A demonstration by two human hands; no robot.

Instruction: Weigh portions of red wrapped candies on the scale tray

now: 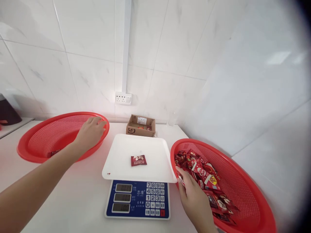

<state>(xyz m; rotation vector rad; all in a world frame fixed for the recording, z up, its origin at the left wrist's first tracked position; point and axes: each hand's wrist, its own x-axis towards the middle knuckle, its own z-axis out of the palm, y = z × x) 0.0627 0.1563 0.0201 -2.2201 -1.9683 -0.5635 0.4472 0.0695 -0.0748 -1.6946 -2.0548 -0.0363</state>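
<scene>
Close by on the bench [80, 197], the right hand [194, 195] pinches a small packet [181, 180] beside the filled right basket [252, 194]. Another packet [138, 160] lies flat mid-way across the scale's pan [116, 149], probably centred for even loading. Farther off, the left hand [91, 133], fingers loosely curled, seemingly released, overhangs the left basket [25, 150]; beyond stands a box [143, 131].

Smooth, slightly shiny plastic forms the left basket [46, 134] and the right basket [245, 187], both with perforated mesh walls, while glossy film wraps the small packets [138, 160], smooth plastic makes the weighing tray [121, 149], matt cardboard the box [143, 132], and the wall tiles [92, 81] look polished.
</scene>
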